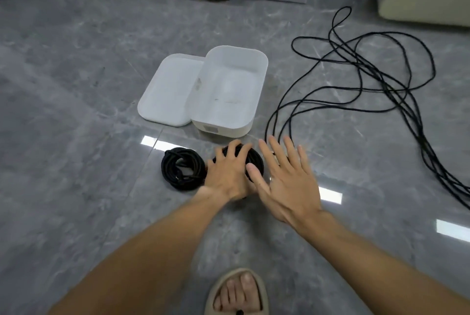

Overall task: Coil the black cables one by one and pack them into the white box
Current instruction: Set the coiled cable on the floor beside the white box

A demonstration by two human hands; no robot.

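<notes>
Left hand fingers curl round second coil; right hand fingers spread. Next: lift coil into white box.

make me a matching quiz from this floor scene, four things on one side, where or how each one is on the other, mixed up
Things:
1. white box
2. lid
3. loose cable
4. coiled cable

States:
A. sprawled in loops on the right of the floor
B. wound up, lying alone left of the left hand
C. open and empty
D. flat on the floor against the box's left side

Pairs: 1-C, 2-D, 3-A, 4-B
</notes>
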